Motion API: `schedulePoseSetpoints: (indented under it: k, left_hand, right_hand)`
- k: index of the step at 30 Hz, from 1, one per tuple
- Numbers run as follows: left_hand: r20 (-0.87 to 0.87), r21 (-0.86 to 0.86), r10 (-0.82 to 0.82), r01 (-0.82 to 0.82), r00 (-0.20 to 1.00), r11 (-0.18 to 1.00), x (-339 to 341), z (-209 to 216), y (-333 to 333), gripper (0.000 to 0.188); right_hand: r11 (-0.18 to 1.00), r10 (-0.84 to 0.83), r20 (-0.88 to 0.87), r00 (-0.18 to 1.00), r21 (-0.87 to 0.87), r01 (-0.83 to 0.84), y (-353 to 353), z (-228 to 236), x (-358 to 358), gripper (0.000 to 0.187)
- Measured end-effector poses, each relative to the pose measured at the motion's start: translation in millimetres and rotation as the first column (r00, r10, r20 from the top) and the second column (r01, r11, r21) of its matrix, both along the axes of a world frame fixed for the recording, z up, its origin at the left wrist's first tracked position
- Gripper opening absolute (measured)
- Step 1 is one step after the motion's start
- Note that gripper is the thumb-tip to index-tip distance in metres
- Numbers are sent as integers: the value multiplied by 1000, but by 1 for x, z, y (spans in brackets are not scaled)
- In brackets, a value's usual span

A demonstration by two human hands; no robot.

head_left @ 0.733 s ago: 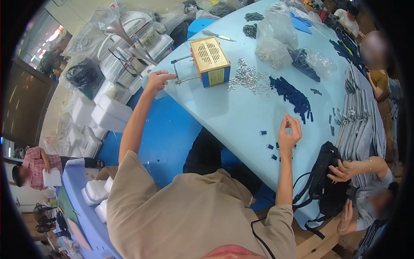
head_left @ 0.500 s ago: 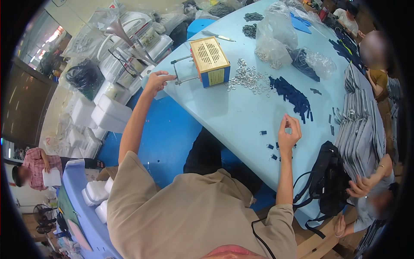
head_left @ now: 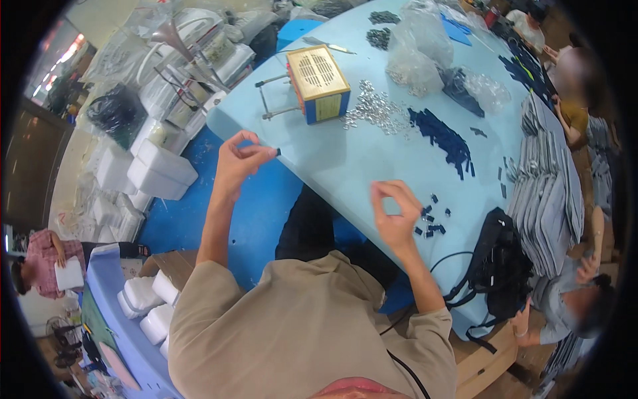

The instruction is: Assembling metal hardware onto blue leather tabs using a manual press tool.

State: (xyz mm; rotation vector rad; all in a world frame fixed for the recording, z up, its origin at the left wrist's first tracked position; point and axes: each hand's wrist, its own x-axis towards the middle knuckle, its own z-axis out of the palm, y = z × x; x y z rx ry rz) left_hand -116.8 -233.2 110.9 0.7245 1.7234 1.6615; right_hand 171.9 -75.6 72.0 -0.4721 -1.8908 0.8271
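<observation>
While we lean over the smooth pale-blue worktop (head_left: 372, 159), the boxy yellow device (head_left: 319, 83) with its slotted top stands beyond. Our left hand (head_left: 240, 163) pinches one tiny dark clip (head_left: 278, 151); our right hand (head_left: 393, 216) curls, fingertips pressed together, beside scattered dark clips (head_left: 430, 223).

From my remote feed, the wearer is dressed in a loose beige short-sleeved shirt (head_left: 292, 332) and dark trousers (head_left: 312, 229). Both forearms are bare, as are the left hand (head_left: 239, 163) and right hand (head_left: 393, 216). A thin black cable (head_left: 405, 372) crosses the shirt at 5 o'clock.
</observation>
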Motion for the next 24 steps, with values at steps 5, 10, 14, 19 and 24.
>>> schedulePoseSetpoints:
  k: [5,10,14,19,24]
  left_hand:
    - [96,52,-92,87,991,995,50,-5,3,34]
    - [141,82,-149,138,979,987,78,-1,6,34]
    - [122,147,-190,172,974,974,94,-8,14,33]
    - [1,114,-207,206,978,972,106,-14,17,31]
    - [-85,103,-166,174,982,979,120,-18,17,30]
  right_hand:
    - [865,263,-36,964,-433,-252,-32,18,-25,13]
    - [601,412,-205,888,-671,-434,-43,21,-29,21]
    - [610,327,-256,910,-678,-410,-47,17,-26,18]
    - [628,250,-263,932,-688,-363,-47,6,-20,18]
    - [632,209,-274,939,-695,-343,-45,-5,-13,19]
